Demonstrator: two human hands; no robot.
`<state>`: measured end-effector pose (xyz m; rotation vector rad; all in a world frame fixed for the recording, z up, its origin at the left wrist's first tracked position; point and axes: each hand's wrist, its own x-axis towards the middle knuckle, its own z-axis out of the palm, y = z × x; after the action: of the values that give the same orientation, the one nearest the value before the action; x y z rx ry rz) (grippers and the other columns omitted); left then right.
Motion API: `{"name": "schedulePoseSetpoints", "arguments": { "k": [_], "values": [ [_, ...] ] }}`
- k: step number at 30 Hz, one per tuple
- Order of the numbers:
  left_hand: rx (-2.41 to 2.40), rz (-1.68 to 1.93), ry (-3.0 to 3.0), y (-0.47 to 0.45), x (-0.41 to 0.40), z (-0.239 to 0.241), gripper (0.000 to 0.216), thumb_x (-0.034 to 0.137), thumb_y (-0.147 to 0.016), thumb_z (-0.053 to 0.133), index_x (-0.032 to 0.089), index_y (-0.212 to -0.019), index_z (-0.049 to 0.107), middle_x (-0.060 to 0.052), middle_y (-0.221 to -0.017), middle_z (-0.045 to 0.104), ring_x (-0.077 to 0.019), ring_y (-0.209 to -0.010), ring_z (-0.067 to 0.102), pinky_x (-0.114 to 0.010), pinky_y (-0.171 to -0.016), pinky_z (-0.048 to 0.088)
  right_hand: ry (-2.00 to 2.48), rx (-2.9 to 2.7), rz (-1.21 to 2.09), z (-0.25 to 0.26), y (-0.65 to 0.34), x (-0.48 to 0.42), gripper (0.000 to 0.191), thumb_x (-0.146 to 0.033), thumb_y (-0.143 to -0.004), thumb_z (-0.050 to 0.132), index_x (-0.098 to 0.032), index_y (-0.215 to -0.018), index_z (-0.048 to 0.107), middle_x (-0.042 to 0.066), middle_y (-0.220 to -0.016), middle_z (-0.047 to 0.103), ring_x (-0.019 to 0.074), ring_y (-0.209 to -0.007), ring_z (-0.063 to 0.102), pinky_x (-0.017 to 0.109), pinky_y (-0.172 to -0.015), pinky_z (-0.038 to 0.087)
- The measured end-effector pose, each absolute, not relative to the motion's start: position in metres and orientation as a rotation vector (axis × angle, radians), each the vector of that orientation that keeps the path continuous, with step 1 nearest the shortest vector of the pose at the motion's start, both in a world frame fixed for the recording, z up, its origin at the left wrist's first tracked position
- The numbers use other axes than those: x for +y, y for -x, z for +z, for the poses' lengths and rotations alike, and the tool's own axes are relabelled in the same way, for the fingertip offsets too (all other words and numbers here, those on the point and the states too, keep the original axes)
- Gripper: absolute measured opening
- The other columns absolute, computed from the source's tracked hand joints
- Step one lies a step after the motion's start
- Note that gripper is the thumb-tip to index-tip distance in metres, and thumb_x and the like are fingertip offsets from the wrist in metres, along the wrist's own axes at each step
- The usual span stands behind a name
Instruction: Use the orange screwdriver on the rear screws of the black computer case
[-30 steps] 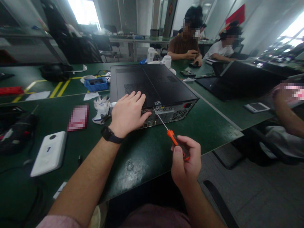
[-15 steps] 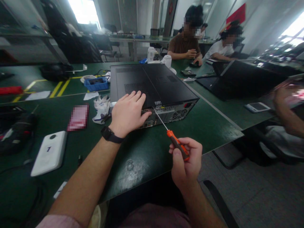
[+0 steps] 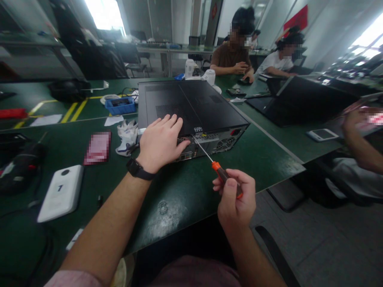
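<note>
A black computer case [image 3: 185, 103] lies on its side on the green table, its rear panel with ports and a fan grille facing me. My left hand [image 3: 161, 139] rests flat on the near edge of its top, fingers spread and thumb over the rear edge. My right hand [image 3: 237, 193] is closed around the orange and brown handle of a screwdriver [image 3: 220, 169]. The long thin shaft points up and left, its tip at the rear panel's upper edge, just right of my left thumb. What exactly the tip touches is too small to make out.
Left of the case lie white gloves [image 3: 127, 137], a blue bin [image 3: 120, 105], a pink packet [image 3: 97, 147], a white power bank [image 3: 61, 193] and a power tool [image 3: 20, 167]. Rightward are a laptop [image 3: 308, 101], a phone [image 3: 322, 135] and another person's arm [image 3: 359, 139]. Two people sit across the table.
My right hand has rolled a little around the screwdriver handle, the thumb now lying over its top. The tip stays at the same spot and my left hand has not moved on the case.
</note>
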<state>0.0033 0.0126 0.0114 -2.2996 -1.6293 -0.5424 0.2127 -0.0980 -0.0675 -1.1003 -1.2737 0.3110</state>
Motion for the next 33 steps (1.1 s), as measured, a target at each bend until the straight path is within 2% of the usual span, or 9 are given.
{"name": "schedulePoseSetpoints", "arguments": {
  "k": [4,8,13,18,26,33],
  "values": [
    [-1.616,-0.551,2.31,-0.0036,0.0125,0.0112,0.062,0.043,-0.103,0.07,0.011,-0.156,0.064,-0.022,-0.165,0.064,-0.0401,-0.155,0.059,-0.055,-0.13,0.048,1.082,-1.351,0.263,-0.0713,-0.2172,-0.0999,0.027,-0.028,-0.102,0.067,-0.023,-0.129,0.066,0.004,-0.098,0.077,0.0157,-0.069,0.072,0.029,-0.062,0.061],
    [-1.606,-0.554,2.304,-0.0032,0.0132,0.0105,0.063,0.044,-0.103,0.07,0.01,-0.156,0.064,-0.023,-0.164,0.064,-0.041,-0.154,0.06,-0.055,-0.129,0.048,1.13,-1.383,0.164,-0.0701,-0.2198,-0.1015,0.027,-0.026,-0.101,0.069,-0.023,-0.128,0.068,0.006,-0.102,0.078,0.0169,-0.074,0.074,0.032,-0.069,0.064],
    [-1.604,-0.553,2.311,-0.0035,0.0126,0.0115,0.062,0.042,-0.103,0.07,0.008,-0.155,0.064,-0.024,-0.164,0.064,-0.0411,-0.154,0.06,-0.056,-0.129,0.048,1.194,-1.338,0.119,-0.0669,-0.218,-0.099,0.019,-0.029,-0.105,0.068,-0.022,-0.123,0.072,0.003,-0.093,0.081,0.015,-0.063,0.075,0.029,-0.062,0.063],
    [-1.603,-0.56,2.306,-0.0033,0.0127,0.0111,0.062,0.042,-0.103,0.071,0.009,-0.155,0.064,-0.023,-0.164,0.065,-0.0395,-0.155,0.06,-0.053,-0.13,0.048,1.156,-1.317,0.235,-0.0685,-0.2155,-0.0982,0.018,-0.028,-0.109,0.063,-0.023,-0.123,0.073,-0.002,-0.08,0.077,0.0121,-0.056,0.072,0.023,-0.054,0.059],
    [-1.599,-0.547,2.295,-0.0036,0.0127,0.0109,0.062,0.043,-0.103,0.071,0.009,-0.155,0.064,-0.022,-0.164,0.065,-0.0401,-0.154,0.06,-0.054,-0.128,0.049,1.115,-1.411,0.155,-0.0709,-0.2185,-0.1019,0.033,-0.022,-0.099,0.07,-0.023,-0.132,0.07,0.004,-0.098,0.078,0.0161,-0.07,0.076,0.031,-0.066,0.066],
    [-1.583,-0.548,2.291,-0.0023,0.0134,0.0093,0.063,0.043,-0.103,0.072,0.007,-0.153,0.064,-0.023,-0.162,0.066,-0.042,-0.152,0.062,-0.054,-0.127,0.05,1.116,-1.341,0.245,-0.0716,-0.2149,-0.0991,0.019,-0.025,-0.108,0.064,-0.022,-0.125,0.072,-0.001,-0.08,0.08,0.0127,-0.057,0.073,0.024,-0.057,0.061]
  ]
}}
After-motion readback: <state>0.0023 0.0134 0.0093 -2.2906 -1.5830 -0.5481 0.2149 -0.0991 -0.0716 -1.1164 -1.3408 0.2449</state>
